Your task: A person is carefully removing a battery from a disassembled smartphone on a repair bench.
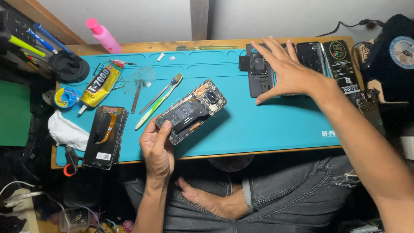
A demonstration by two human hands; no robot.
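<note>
L hand (157, 149) clamps opened black smartphone, back cover off, internals bare (192, 111), at its lower end, tilted above teal silicone work mat (267, 125). R hand (286, 71), fingers spread, rests on black phone parts (258, 73) at mat's far edge. Phone likely light, stiff, fragile; grip by frame edges, not board/flex.

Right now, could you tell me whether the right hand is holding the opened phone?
No, the opened phone is gripped by the left hand, while the right hand reaches over the black parts on the teal mat.
</note>
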